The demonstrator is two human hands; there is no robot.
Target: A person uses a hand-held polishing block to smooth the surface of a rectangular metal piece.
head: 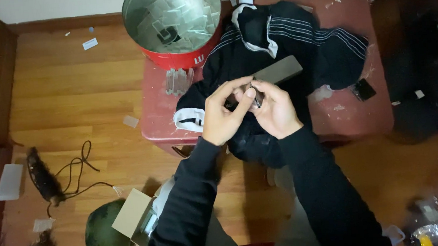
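Over a black striped jacket (296,42) on the red surface (355,111), the left hand (222,118) and right hand (276,110) pinch a small clear plastic piece (255,99) together, fingers closed on it, near a red tin (173,21).

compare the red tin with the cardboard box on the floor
The red tin is round, metal and stands upright on the red table; the cardboard box is rectangular, tan and lies tilted on the floor. The tin holds clear plastic pieces; the box's contents are unclear. Both are open.
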